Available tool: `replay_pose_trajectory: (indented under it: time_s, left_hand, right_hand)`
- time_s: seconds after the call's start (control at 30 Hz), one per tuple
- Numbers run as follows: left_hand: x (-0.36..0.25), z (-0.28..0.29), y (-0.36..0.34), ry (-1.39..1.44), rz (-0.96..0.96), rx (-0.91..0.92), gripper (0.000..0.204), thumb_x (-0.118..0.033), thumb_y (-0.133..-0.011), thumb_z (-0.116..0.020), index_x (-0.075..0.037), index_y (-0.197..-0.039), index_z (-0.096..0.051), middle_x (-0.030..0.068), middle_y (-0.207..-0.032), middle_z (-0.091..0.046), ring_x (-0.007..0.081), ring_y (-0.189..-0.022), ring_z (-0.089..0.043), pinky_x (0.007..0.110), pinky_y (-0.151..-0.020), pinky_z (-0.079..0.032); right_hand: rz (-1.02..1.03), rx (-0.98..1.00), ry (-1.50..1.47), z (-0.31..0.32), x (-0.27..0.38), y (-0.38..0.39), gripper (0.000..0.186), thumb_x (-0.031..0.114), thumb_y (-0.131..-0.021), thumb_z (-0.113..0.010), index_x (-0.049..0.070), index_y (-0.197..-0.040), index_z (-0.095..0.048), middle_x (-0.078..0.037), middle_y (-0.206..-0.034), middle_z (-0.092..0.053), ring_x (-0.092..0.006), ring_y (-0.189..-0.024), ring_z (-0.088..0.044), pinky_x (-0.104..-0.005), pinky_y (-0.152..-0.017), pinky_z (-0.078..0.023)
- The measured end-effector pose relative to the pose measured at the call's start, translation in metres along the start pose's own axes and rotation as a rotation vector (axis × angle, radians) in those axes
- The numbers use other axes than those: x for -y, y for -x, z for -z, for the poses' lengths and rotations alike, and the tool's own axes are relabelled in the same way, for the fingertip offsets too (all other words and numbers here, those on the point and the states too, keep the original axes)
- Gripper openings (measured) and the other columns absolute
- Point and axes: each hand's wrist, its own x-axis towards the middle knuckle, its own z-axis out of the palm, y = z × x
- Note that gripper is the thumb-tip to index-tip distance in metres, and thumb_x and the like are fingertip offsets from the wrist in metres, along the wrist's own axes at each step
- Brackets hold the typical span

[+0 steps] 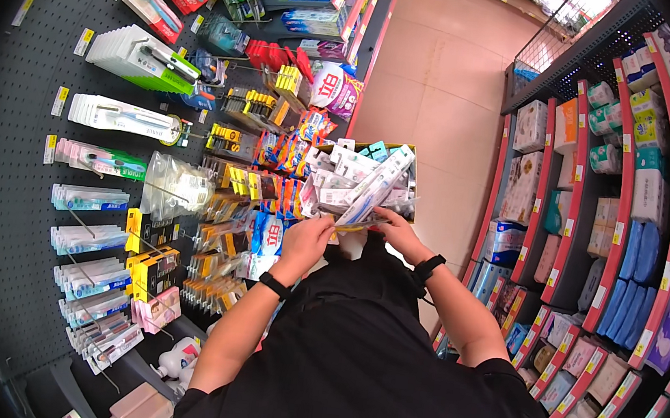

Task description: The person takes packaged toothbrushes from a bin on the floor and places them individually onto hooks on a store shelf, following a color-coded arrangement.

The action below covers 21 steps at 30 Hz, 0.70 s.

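My left hand (307, 243) is closed, its fingertips pinching one end of a thin, yellow-edged strip (354, 226). At the strip's other end, my right hand (398, 233) is closed on it too. Whether this is a flat pack or the near rim of the box cannot be made out. Just beyond my hands stands an open box (411, 209) heaped with white packs. One long toothbrush pack (378, 187) lies slanted on top, its lower end close to my right fingers. Black bands circle both my wrists.
A dark pegboard (45, 89) on the left carries hooks with toothbrush packs (128, 118) and yellow-black packs (153, 271). Bagged goods (271, 231) hang close beside my left hand. Shelves (570, 225) of paper packs line the right side. Tiled floor (448, 66) runs between them.
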Motion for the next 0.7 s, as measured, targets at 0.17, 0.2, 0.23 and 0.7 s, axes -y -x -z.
replay_pose_trajectory:
  time_s: [0.17,0.2,0.23,0.7]
  left_hand:
    - [0.004,0.018,0.021,0.075,0.061,-0.047,0.015,-0.021,-0.096,-0.064,-0.007,-0.101,-0.069,0.0126,-0.088,-0.069,0.035,-0.081,-0.067,0.044,-0.07,-0.051]
    - [0.005,0.022,0.026,0.133,0.107,-0.084,0.016,-0.02,-0.096,-0.064,-0.006,-0.102,-0.069,0.0128,-0.088,-0.069,0.0338,-0.079,-0.067,0.042,-0.069,-0.051]
    - [0.007,0.026,0.031,0.132,0.114,-0.089,0.016,-0.02,-0.096,-0.064,-0.006,-0.102,-0.069,0.0128,-0.088,-0.069,0.0338,-0.079,-0.067,0.042,-0.069,-0.051]
    - [0.009,0.092,0.084,1.32,0.619,-0.337,0.011,-0.013,-0.104,-0.058,-0.004,-0.106,-0.064,-0.002,-0.077,-0.059,0.0072,-0.069,-0.057,0.023,-0.068,-0.05]
  right_hand:
    - [-0.027,0.002,0.027,0.007,-0.012,-0.007,0.049,0.01,-0.096,-0.053,0.009,-0.144,-0.057,-0.006,-0.124,-0.066,-0.0144,-0.108,-0.061,-0.0294,-0.089,-0.049]
    - [0.046,-0.036,0.083,0.006,-0.019,-0.01,0.047,0.011,-0.095,-0.055,0.008,-0.142,-0.058,-0.007,-0.121,-0.067,-0.0141,-0.105,-0.061,-0.0282,-0.086,-0.05]
    - [0.046,-0.028,0.087,0.008,-0.026,-0.012,0.047,0.011,-0.095,-0.055,0.008,-0.142,-0.058,-0.007,-0.121,-0.067,-0.0141,-0.105,-0.061,-0.0282,-0.086,-0.05]
    - [0.041,0.132,0.062,0.006,0.088,0.044,0.035,0.025,-0.099,-0.062,0.004,-0.127,-0.064,-0.005,-0.106,-0.07,-0.0116,-0.09,-0.063,-0.0267,-0.068,-0.051]
